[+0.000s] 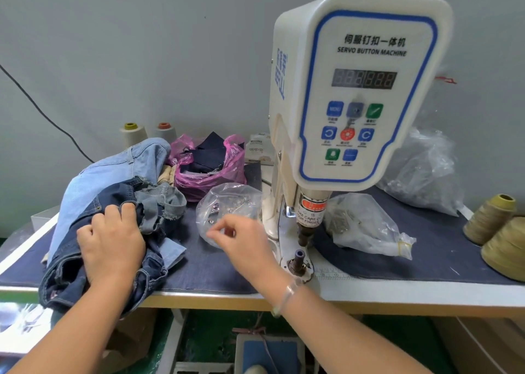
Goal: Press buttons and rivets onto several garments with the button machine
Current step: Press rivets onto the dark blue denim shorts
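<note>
Left hand (pixel 112 241) lies palm-down on the dark denim garment (pixel 93 260) at the bench's (pixel 397 263) front-left edge, fingers curled into the fabric and gripping a fold. That garment sits on top of a heap, part of it hanging over the front edge. Under and behind it is a light blue denim garment (pixel 113 172), with a frayed grey-blue denim piece (pixel 162 203) just right of the left hand's fingertips.

Right hand (pixel 241 241) is held over the bench mid-front, thumb and forefinger pressed together at the mouth of a clear plastic bag of small metal parts (pixel 227 206). Cannot tell whether a part sits in the pinch. The bag lies between the garment heap and the button machine (pixel 355 89), touching the machine's column base.

Button machine stands right of centre on the bench, head towering over the bare lower die (pixel 298 256) near the front edge. The die is just right of the right wrist; both hands are left of it and well apart from each other.

Second clear bag of metal parts (pixel 366 226) lies right of the machine. Pink plastic bag of dark fabric scraps (pixel 210 160) sits behind the heap. Two thread cones (pixel 500 231) stand at the right edge, two pale cones (pixel 147 133) at the back-left against the wall.
</note>
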